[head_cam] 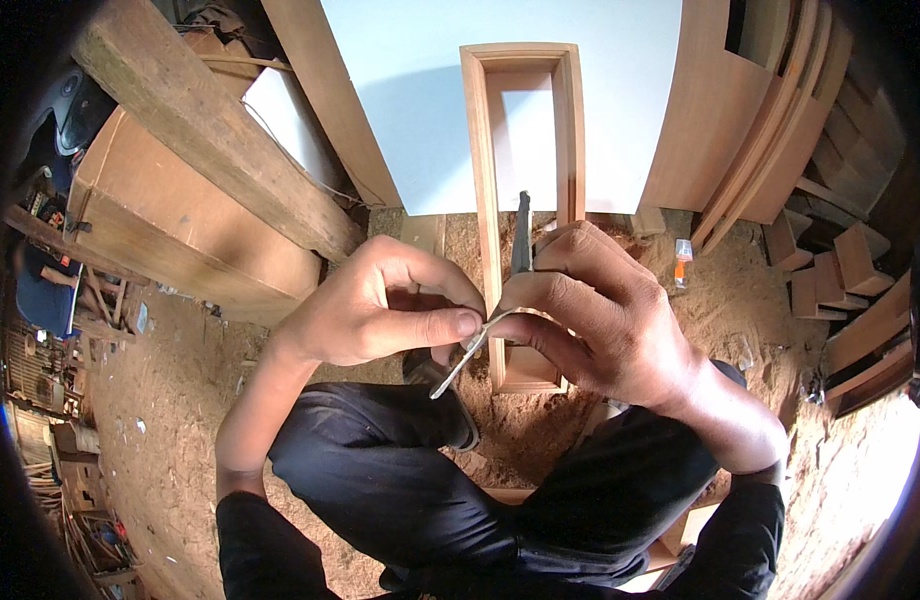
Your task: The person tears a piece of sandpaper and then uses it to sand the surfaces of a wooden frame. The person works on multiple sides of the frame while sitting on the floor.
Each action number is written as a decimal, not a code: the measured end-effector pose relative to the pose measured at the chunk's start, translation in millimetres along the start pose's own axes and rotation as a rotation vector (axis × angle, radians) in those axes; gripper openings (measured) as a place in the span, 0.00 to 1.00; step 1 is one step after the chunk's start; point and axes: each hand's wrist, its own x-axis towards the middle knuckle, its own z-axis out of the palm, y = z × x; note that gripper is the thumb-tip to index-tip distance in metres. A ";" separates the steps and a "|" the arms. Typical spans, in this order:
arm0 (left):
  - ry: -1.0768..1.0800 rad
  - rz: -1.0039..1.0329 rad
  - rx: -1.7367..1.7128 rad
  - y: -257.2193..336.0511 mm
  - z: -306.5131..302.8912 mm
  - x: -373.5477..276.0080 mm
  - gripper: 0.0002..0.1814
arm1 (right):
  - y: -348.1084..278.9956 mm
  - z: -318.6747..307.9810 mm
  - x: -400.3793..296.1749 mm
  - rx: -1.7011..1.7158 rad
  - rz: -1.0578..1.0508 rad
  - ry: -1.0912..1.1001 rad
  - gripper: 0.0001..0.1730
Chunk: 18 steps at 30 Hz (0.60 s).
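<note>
Between both hands is a bent strip of what looks like sandpaper (521,234), dark grey on one face, with a pale edge. My left hand (400,307) pinches its near part between thumb and fingers. My right hand (610,315) grips it with the thumb below and fingers curled above, and a dark end sticks up past the knuckles. Just beyond and below the hands is a long rectangular wooden frame (475,150) with stepped, moulded edges. My right hand hides part of its right side. A white board (625,97) lies behind the frame's far part.
A thick timber beam (212,112) and a large wooden box or panel (197,217) occupy the left. An orange-handled tool (681,270) lies on the dusty ground at right. Boards (760,150) and wooden pieces (842,277) stand farther right. Another person (43,292) is at far left.
</note>
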 end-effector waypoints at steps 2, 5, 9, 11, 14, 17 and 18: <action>0.019 0.014 0.010 -1.0 -0.8 -0.3 0.09 | 0.4 2.6 0.6 0.011 0.003 0.029 0.14; 0.033 0.049 -0.011 -0.9 -1.1 -1.6 0.09 | -0.6 2.2 2.4 0.015 0.001 0.053 0.15; 0.023 0.065 -0.003 -0.1 0.4 -1.4 0.09 | 1.9 4.8 0.7 0.016 -0.001 0.035 0.16; 0.020 0.046 0.021 1.7 -0.1 -1.2 0.10 | 3.2 4.0 1.1 -0.007 -0.029 0.024 0.14; 0.021 0.026 0.018 2.8 -1.1 -2.5 0.10 | 3.1 4.3 2.2 -0.016 -0.049 0.024 0.14; 0.021 0.050 0.011 0.1 -2.2 -3.8 0.10 | 1.2 6.7 2.3 -0.006 -0.036 0.052 0.16; 0.011 0.059 0.007 -0.9 -2.7 -2.4 0.10 | 0.8 6.7 1.7 -0.004 -0.028 0.064 0.17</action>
